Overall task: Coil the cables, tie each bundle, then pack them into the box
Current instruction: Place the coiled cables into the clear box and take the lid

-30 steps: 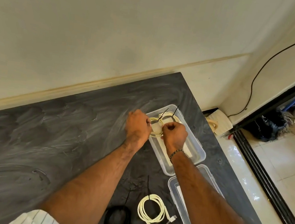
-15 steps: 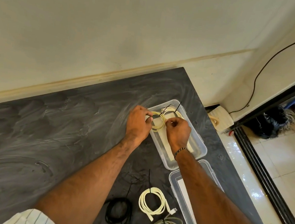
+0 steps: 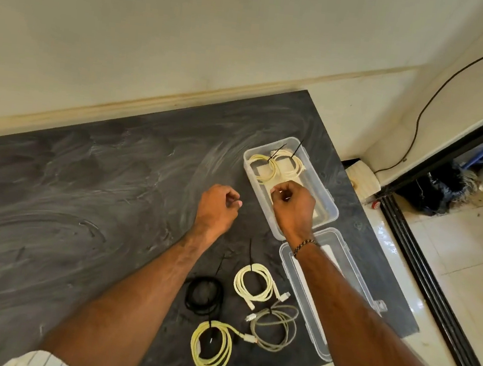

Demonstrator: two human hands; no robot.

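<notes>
2 tied cable coils (image 3: 275, 167) lie in the clear box (image 3: 326, 206).

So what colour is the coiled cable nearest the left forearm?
Black, tied and lying on the dark table; head view.

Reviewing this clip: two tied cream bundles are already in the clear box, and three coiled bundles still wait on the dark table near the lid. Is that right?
Not quite. The head view shows four bundles waiting on the table, not three: a black bundle, a cream bundle, a grey bundle and a yellow bundle. The rest holds: two tied cream bundles lie in the clear box, beside the lid.
</notes>
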